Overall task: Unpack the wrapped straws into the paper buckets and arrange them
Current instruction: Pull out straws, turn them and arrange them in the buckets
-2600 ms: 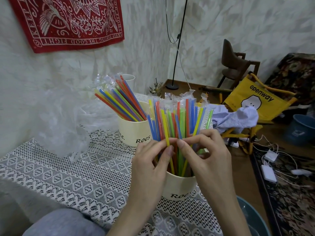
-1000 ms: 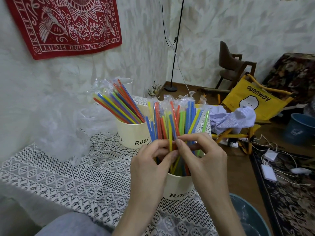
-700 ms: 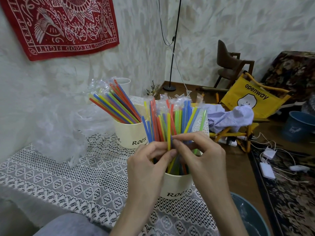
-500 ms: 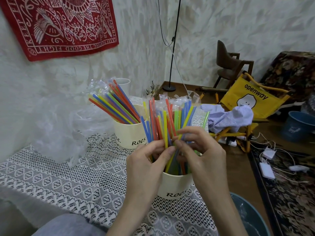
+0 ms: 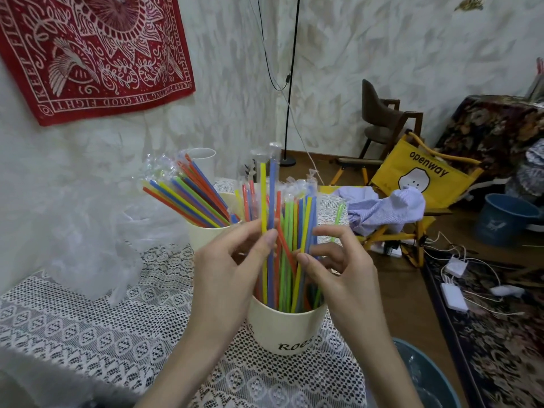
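A cream paper bucket point(image 5: 287, 328) stands on the lace tablecloth near the front and holds several coloured wrapped straws point(image 5: 294, 228). My left hand point(image 5: 232, 272) pinches a yellow straw point(image 5: 263, 198) and a blue straw point(image 5: 272, 198), which stick up higher than the rest. My right hand point(image 5: 338, 269) has its thumb and fingers among the straws on the bucket's right side, pinching a few. A second cream bucket point(image 5: 203, 234) behind holds another bunch of wrapped straws point(image 5: 188, 198) leaning left.
Crumpled clear plastic point(image 5: 97, 240) lies on the table at the left. A white cup point(image 5: 203, 160) stands behind the far bucket. The table edge runs on the right, with a blue basin point(image 5: 426, 378) below. A yellow folding chair point(image 5: 412, 187), cables and chargers sit on the floor.
My left hand has pulled a yellow and a blue straw upward out of the bunch. My right hand has shifted slightly right and lower among the straws.
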